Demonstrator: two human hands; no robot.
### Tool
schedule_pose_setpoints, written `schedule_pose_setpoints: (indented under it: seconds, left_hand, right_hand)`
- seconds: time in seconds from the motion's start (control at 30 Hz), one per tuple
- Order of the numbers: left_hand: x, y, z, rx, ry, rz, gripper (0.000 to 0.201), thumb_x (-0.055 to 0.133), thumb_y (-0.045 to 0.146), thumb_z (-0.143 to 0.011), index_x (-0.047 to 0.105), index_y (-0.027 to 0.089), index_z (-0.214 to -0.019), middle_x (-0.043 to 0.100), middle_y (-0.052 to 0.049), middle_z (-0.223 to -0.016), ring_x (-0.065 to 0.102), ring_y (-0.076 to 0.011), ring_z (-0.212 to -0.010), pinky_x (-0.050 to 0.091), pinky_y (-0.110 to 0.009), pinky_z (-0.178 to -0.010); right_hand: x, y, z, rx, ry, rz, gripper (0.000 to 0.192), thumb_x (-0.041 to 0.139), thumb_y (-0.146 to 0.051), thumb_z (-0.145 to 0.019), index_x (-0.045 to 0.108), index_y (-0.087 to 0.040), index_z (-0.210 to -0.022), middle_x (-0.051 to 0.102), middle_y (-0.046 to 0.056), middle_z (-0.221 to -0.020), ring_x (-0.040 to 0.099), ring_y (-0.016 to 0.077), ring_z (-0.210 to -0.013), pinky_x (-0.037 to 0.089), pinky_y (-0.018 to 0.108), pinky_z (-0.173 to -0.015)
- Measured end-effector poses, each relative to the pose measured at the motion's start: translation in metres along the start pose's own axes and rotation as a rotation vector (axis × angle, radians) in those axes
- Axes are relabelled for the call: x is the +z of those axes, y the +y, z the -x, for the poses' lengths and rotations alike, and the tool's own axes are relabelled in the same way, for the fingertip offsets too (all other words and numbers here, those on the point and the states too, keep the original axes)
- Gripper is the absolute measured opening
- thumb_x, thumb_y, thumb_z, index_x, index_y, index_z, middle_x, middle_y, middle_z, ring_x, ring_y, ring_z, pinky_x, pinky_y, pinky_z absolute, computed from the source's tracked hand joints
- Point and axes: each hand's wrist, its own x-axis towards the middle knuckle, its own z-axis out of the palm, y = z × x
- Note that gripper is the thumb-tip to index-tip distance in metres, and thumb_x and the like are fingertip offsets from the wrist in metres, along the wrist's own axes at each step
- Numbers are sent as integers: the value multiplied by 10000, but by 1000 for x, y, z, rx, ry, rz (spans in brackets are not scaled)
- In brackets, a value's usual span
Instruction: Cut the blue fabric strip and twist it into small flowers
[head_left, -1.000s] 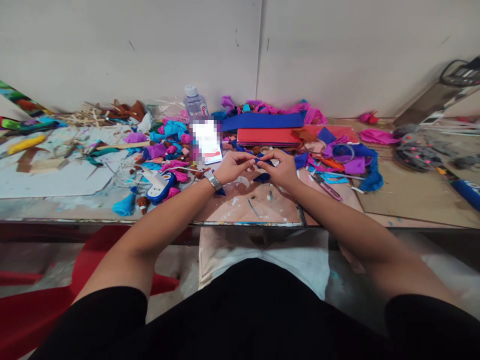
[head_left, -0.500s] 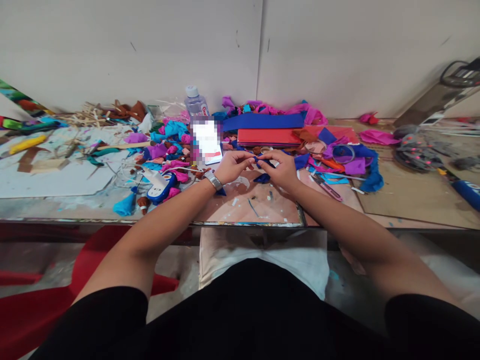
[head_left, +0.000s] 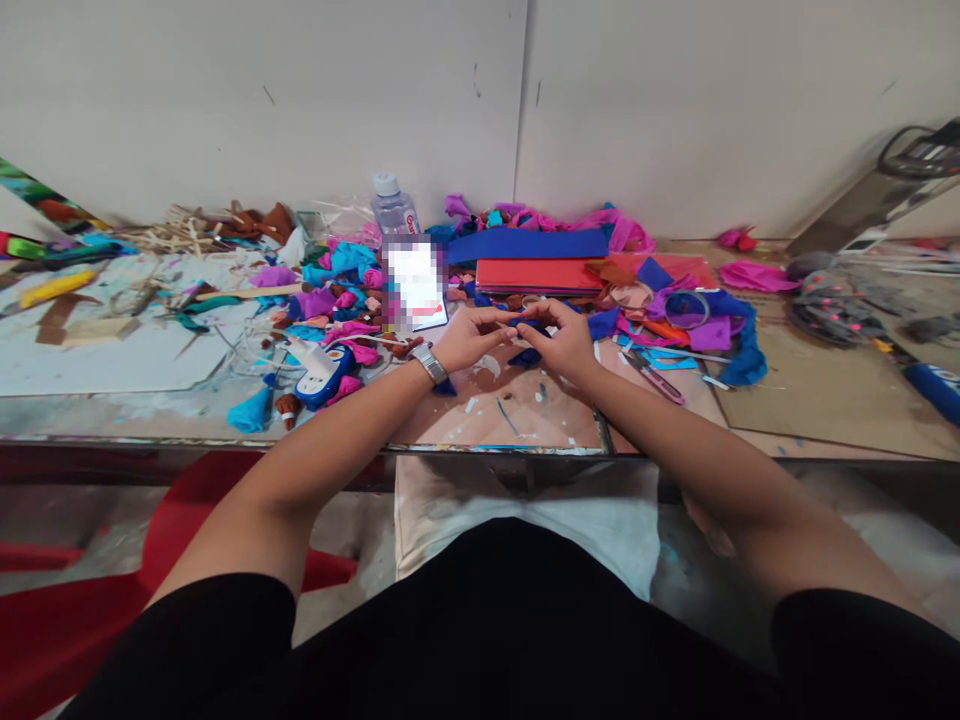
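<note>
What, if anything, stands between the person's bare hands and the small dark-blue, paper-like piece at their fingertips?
Nothing visible does: the left hand and right hand both have fingertips at the small dark-blue, paper-like piece, partly hiding it. Another dark-blue scrap lies nearer the person, not in between.

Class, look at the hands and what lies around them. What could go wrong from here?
The small blue piece is at the fingertips of the left hand and right hand; it might slip and be lost among the colorful scraps.

A pink tool, apparently a cutter, lies beside the right forearm, which could brush it.

The white cord near the left wrist might get snagged, perhaps tugging the blue socket block.
</note>
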Motion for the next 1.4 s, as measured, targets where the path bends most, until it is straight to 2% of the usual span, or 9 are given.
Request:
schedule_pose_setpoints:
  seconds: [0.1,0.23,0.4,0.67,0.77,0.93,1.17,1.4]
  left_hand:
    - [1,-2,0,-7,-9,8,634,831,678,-885,863,130,-1202,848,-131,-975,762,-196,-787,605,-320,-766]
    - [-1,1,0,-20,-1,-5,599,803,664,-921,860,129,-1184,824,-105,-846,742,-185,-723,594,-304,-721]
    - [-3,7,-1,-15,19,-29,578,761,689,-945,861,150,-1130,803,-83,-786,739,-186,-692,586,-299,-697]
    - [1,5,-1,-37,38,14,693,735,787,-907,821,141,-1142,788,-82,-820,740,-171,-688,578,-285,-682]
    - [2,6,0,-30,38,8,687,722,778,-924,827,143,-1164,783,-77,-812,731,-166,-681,578,-287,-693]
    - [4,11,2,3,53,-7,664,742,755,-923,857,154,-1181,806,-94,-856,732,-169,-718,584,-296,-718]
    - [4,8,1,-32,58,37,627,782,748,-891,878,163,-1097,813,-80,-845,704,-160,-684,582,-303,-683]
    - [2,5,-3,-85,76,192,634,874,709,-824,780,156,-1119,822,-94,-930,769,-168,-749,583,-279,-678]
  right_hand:
    - [1,0,1,8,-29,-18,251,809,-409,-879,737,-230,-1041,797,39,-983,707,221,-879,561,387,-843]
    - [0,1,0,-7,-26,28,231,806,-420,-891,739,-231,-1006,795,38,-967,690,215,-846,564,387,-833]
    - [-4,-1,-3,-120,-49,87,184,801,-417,-914,771,-247,-977,791,52,-1006,702,231,-901,567,384,-818]
    - [-7,-4,-5,-160,-50,128,287,759,-539,-958,813,-258,-929,788,78,-1016,723,256,-947,586,418,-848]
    - [-7,-4,-5,-158,-29,132,303,752,-549,-955,806,-258,-891,797,77,-989,728,262,-951,586,426,-864]
    - [-6,2,-4,-129,-11,116,284,771,-519,-940,791,-241,-884,792,64,-950,696,229,-848,564,390,-792]
    - [-4,4,-2,-109,-2,121,284,779,-522,-935,805,-242,-898,793,57,-923,686,226,-824,552,385,-775]
    - [-4,0,-3,-68,-11,121,323,771,-564,-930,832,-247,-909,821,48,-879,694,227,-782,560,382,-748]
